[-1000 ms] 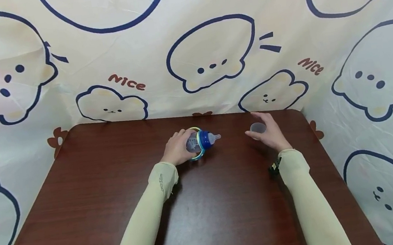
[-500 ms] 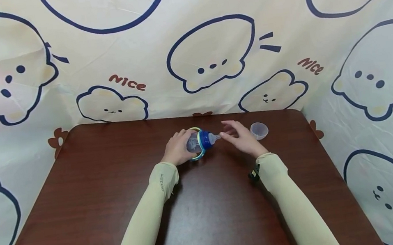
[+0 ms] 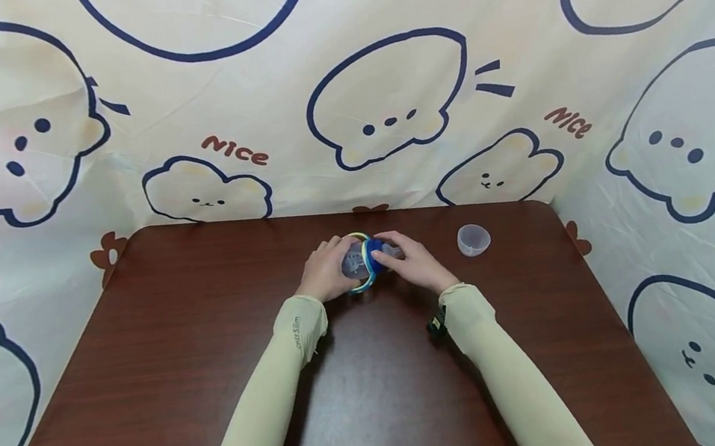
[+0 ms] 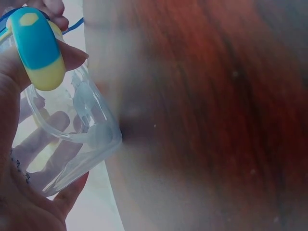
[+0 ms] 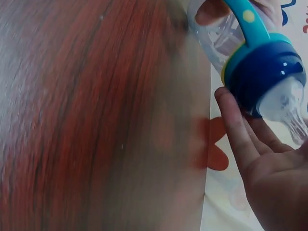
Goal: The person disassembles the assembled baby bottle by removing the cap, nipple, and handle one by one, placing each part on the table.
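Note:
A clear baby bottle [image 3: 354,262] with blue and yellow side handles lies sideways in the air or close over the table, its teat pointing right. My left hand [image 3: 323,271] grips the bottle's body from the left. The left wrist view shows a thumb by the blue-and-yellow handle [image 4: 36,48] and fingers behind the clear wall. My right hand [image 3: 418,262] has thumb and fingers around the dark blue collar [image 5: 262,72]. In the right wrist view the fingers reach under the collar, and the teat [image 5: 288,108] points towards the palm.
A clear, rounded bottle cap [image 3: 473,239] stands on the brown wooden table [image 3: 226,361], right of my right hand. Behind the table's far edge hangs a cream cloth [image 3: 286,89] printed with cartoon outlines.
My right hand has left the clear cap and moved left, past the teat, onto the blue collar. The left hand and the bottle have stayed nearly in place.

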Action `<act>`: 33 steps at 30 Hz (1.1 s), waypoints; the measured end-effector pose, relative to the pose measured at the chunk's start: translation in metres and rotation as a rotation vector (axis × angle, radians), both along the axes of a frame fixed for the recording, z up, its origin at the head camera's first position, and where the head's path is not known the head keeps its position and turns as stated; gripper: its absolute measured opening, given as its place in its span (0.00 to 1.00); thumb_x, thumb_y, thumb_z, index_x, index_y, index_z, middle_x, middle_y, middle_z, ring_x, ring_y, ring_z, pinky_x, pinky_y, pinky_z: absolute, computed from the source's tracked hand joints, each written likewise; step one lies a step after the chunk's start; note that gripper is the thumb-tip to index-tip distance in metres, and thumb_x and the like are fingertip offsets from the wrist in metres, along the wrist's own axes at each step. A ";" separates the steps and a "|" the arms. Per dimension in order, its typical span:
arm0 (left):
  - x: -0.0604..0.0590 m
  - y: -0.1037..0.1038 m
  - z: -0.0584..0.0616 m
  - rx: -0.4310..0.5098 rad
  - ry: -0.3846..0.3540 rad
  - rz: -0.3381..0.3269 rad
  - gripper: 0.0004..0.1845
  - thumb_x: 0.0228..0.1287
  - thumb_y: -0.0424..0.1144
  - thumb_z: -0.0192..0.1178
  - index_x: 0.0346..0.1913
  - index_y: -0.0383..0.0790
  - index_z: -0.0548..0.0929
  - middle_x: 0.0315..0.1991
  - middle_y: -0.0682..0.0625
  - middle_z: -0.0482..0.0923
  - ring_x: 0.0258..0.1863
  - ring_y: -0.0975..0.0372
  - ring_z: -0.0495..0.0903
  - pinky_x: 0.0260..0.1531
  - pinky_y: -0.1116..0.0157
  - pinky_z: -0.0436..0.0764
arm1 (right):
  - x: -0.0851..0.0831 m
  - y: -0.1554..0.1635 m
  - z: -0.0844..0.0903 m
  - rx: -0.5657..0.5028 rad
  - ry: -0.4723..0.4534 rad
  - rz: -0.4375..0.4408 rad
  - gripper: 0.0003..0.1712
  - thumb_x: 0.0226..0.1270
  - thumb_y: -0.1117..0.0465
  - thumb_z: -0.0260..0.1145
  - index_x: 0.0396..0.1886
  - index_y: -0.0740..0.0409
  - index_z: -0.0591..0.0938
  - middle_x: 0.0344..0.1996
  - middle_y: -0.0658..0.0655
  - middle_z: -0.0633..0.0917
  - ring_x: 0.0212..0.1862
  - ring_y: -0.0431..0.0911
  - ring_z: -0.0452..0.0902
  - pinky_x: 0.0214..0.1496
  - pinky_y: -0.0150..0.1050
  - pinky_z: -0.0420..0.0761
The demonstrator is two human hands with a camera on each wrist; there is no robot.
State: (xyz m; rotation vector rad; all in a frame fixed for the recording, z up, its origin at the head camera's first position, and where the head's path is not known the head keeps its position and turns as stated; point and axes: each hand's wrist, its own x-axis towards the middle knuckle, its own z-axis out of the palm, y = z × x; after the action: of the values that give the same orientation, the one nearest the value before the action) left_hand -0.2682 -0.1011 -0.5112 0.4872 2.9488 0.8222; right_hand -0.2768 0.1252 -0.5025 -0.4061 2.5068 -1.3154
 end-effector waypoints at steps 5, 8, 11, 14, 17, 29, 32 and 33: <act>-0.001 0.000 -0.002 0.001 0.015 -0.005 0.42 0.50 0.45 0.81 0.70 0.51 0.73 0.58 0.48 0.77 0.56 0.51 0.73 0.60 0.46 0.75 | -0.001 -0.004 0.000 0.024 0.016 -0.016 0.35 0.70 0.34 0.65 0.72 0.40 0.72 0.67 0.56 0.77 0.66 0.55 0.74 0.69 0.58 0.75; -0.002 0.000 -0.003 0.000 0.028 -0.004 0.42 0.50 0.45 0.81 0.69 0.51 0.73 0.58 0.48 0.77 0.56 0.51 0.73 0.60 0.47 0.75 | -0.002 -0.005 0.001 0.044 0.033 -0.020 0.35 0.69 0.34 0.66 0.70 0.41 0.74 0.65 0.56 0.79 0.64 0.54 0.75 0.69 0.58 0.75; -0.003 -0.001 -0.003 0.000 0.035 -0.002 0.43 0.49 0.45 0.81 0.70 0.51 0.73 0.58 0.48 0.78 0.55 0.51 0.73 0.60 0.46 0.75 | -0.002 -0.006 0.002 0.051 0.034 -0.021 0.35 0.68 0.34 0.67 0.69 0.42 0.74 0.65 0.56 0.80 0.63 0.54 0.76 0.68 0.58 0.75; -0.003 -0.001 -0.003 -0.004 0.034 0.000 0.43 0.49 0.45 0.81 0.70 0.51 0.73 0.58 0.48 0.77 0.55 0.51 0.73 0.60 0.46 0.74 | -0.003 -0.006 0.003 0.054 0.033 -0.022 0.35 0.68 0.35 0.68 0.69 0.42 0.75 0.64 0.56 0.80 0.63 0.55 0.76 0.67 0.58 0.76; -0.003 -0.001 -0.003 -0.002 0.030 0.000 0.43 0.49 0.45 0.81 0.70 0.51 0.73 0.58 0.48 0.77 0.55 0.51 0.73 0.61 0.46 0.74 | -0.003 -0.006 0.003 0.057 0.030 -0.022 0.35 0.67 0.36 0.70 0.69 0.42 0.75 0.64 0.56 0.80 0.63 0.55 0.75 0.67 0.58 0.76; -0.002 0.003 -0.004 0.005 0.032 -0.001 0.43 0.48 0.44 0.82 0.69 0.51 0.74 0.58 0.48 0.78 0.56 0.50 0.73 0.61 0.45 0.74 | -0.005 -0.002 0.000 0.049 0.013 -0.011 0.38 0.67 0.36 0.70 0.73 0.42 0.73 0.67 0.57 0.78 0.65 0.57 0.74 0.68 0.59 0.75; -0.002 0.003 -0.004 -0.003 0.036 0.000 0.43 0.48 0.44 0.82 0.69 0.50 0.74 0.58 0.47 0.78 0.55 0.51 0.74 0.61 0.45 0.74 | -0.005 -0.003 0.000 0.049 0.008 -0.010 0.37 0.67 0.37 0.70 0.72 0.41 0.74 0.66 0.57 0.78 0.65 0.57 0.74 0.68 0.59 0.75; -0.002 0.003 -0.004 -0.005 0.036 0.000 0.44 0.48 0.44 0.82 0.69 0.50 0.74 0.58 0.48 0.78 0.55 0.51 0.74 0.61 0.45 0.74 | -0.004 -0.003 0.001 0.050 0.008 -0.010 0.36 0.67 0.37 0.70 0.71 0.41 0.74 0.66 0.57 0.78 0.65 0.56 0.74 0.69 0.59 0.75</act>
State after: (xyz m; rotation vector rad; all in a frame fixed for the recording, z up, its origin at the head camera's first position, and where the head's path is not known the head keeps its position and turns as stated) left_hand -0.2703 -0.0986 -0.5149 0.5074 2.9825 0.8149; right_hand -0.2812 0.1225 -0.5020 -0.3899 2.5459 -1.2540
